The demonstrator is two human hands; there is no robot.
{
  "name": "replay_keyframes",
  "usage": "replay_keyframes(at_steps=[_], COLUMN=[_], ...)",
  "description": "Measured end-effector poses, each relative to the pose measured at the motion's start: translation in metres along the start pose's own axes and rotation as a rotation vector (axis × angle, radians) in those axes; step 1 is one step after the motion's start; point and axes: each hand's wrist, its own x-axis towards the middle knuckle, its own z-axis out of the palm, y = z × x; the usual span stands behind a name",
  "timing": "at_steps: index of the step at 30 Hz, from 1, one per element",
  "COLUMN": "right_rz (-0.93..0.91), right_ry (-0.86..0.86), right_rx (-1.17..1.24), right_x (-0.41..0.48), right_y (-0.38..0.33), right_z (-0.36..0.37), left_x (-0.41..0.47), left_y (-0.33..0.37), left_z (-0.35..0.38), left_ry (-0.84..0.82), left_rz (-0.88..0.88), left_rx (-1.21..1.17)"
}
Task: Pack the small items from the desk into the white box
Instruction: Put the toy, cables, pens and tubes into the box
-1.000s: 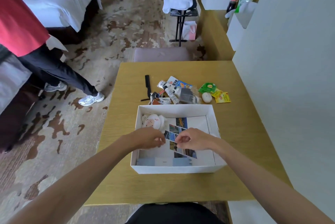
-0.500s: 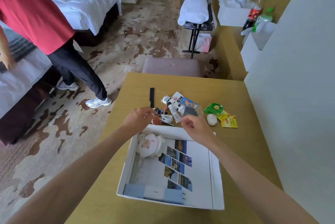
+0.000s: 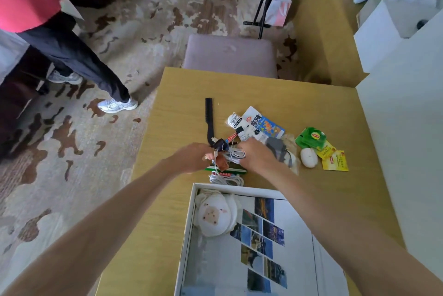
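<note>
My left hand (image 3: 191, 158) and right hand (image 3: 257, 155) meet over the tangle of white cords (image 3: 231, 154), fingers curled into it, though I can't tell for sure whether either really has a grip (too blurred). Just beyond: black comb (image 3: 209, 116), snack packets (image 3: 257, 125); to the R, a white oval thing (image 3: 309, 157) & yellow tea sachets (image 3: 334, 160). White box (image 3: 189, 228) sits nearer me on the desk (image 3: 167, 199), plush toy (image 3: 214, 215) in its far-L corner.
</note>
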Motion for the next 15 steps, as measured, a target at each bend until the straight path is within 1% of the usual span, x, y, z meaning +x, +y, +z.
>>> replay_keyframes(at_steps=[3, 6, 8, 10, 15], right_rz=[-0.021, -0.049, -0.011, 0.017, 0.009], right_ry=[0.009, -0.053, -0.100, -0.104, -0.127], right_rx=[-0.026, -0.040, 0.009, 0.050, 0.184], right_x=[0.012, 0.019, 0.022, 0.023, 0.013], right_y=[-0.003, -0.005, -0.004, -0.001, 0.005], right_z=[0.005, 0.003, 0.000, -0.002, -0.004], left_x=[0.004, 0.005, 0.004, 0.003, -0.004], left_y=[-0.005, -0.007, -0.007, -0.004, 0.007], left_z=[0.005, 0.005, 0.006, 0.007, 0.004], left_ry=[0.055, 0.090, 0.087, 0.099, 0.099], left_rz=[-0.006, -0.020, -0.018, -0.026, -0.068], left_rx=[-0.001, -0.015, -0.024, -0.040, -0.023])
